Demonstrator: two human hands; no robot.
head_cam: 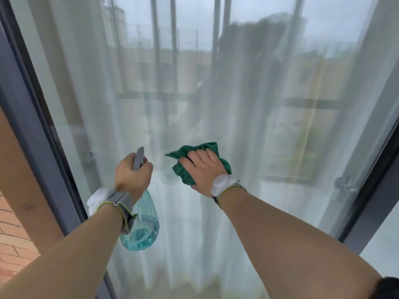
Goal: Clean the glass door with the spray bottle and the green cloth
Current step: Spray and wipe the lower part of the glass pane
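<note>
Fingers of my right hand (204, 169) lie nearly straight and a little spread on the cloth (195, 162), and they press it flat against the glass (248, 117); the cloth is bunched under my palm and one corner sticks out to the left. Fingers of my left hand (132, 172) are curled tight around the neck of the bottle (141, 221), just under its grey head (138, 159), which points up toward the glass; I cannot tell if a finger is on the trigger. The bottle hangs below my fist, near the glass and beside the cloth but apart from it. The cloth is soft and light and it folds easily, so I judge that a flat palm holds it better than a pinch, otherwise it can slide out on wet glass. The bottle is clear bluish plastic, it looks stiff and smooth, maybe slippery when wet, so the narrow neck is the good place to hold. Inside it there is some blue liquid, gathered at the bottom, and the upper part looks mostly empty, so I think it is not heavy. Behind the glass hangs a white curtain (90, 93), and the dark frame (32, 117) stands at the left.
</note>
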